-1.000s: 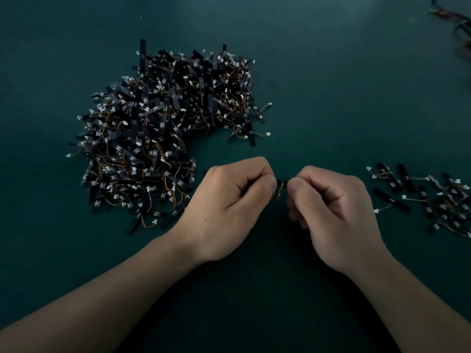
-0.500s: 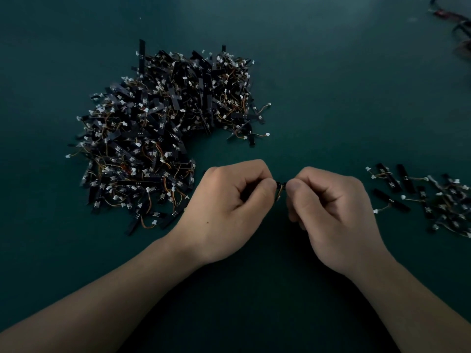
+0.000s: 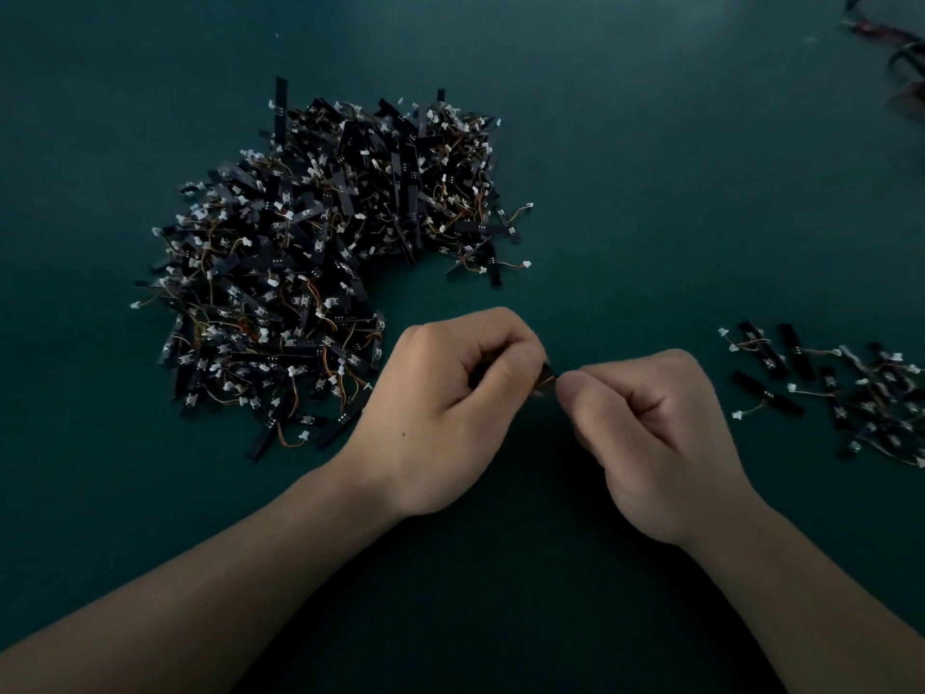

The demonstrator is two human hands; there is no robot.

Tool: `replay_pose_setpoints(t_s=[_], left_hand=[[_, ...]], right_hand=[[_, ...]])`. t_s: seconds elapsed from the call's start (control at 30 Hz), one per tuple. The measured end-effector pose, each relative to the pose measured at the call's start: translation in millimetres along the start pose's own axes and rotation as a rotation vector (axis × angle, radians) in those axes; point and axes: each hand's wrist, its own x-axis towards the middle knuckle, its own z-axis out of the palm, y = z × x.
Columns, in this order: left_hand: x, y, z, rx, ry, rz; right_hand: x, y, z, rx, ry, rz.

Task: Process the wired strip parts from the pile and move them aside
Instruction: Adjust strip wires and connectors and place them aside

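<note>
Nearest the person, at the centre of the dark green table (image 3: 650, 142), both hands meet over a single wired strip part (image 3: 549, 377). The left hand (image 3: 450, 408) has its fingers curled and pinches one end; the right hand (image 3: 650, 433) pinches the other end between thumb and forefinger. Only a sliver of the part shows between the fingertips, so what is being done to it cannot be told. At three o'clock from the hands, well apart, lies the set-aside group (image 3: 841, 393): a small scatter of strips with white connectors. At ten to eleven o'clock, just beyond the left hand, sits the pile (image 3: 320, 263), large and dense, with a bite out of its near right side. Farthest off, at about two o'clock, lie blurred reddish and dark items (image 3: 891, 47), unidentified. Judgement: one part is in process, few are finished, and the great bulk is yet to be done.
</note>
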Motion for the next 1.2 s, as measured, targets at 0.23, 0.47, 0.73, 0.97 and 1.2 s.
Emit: replay_pose_setpoints(t_s=[0.23, 0.47, 0.73, 0.97, 1.2], left_hand=[[-1.4, -2.6, 0.9, 0.269, 0.223, 0.089], [1.0, -11.6, 5.9, 0.853, -0.010, -0.119], [1.5, -11.6, 5.9, 0.935, -0.165, -0.015], [-1.0, -12.1, 3.9, 0.846, 0.043, 0.047], [-2.5, -14.5, 3.2, 0.873, 0.100, 0.053]], right_hand=[[0.3, 6.2, -0.1, 0.024, 0.334, -0.144], [1.9, 8.0, 1.2, 0.006, 0.253, -0.039], [1.3, 6.2, 1.4, -0.008, 0.226, -0.017], [1.0, 3.5, 1.3, 0.008, 0.276, 0.025], [0.9, 4.5, 2.4, -0.001, 0.277, 0.042]])
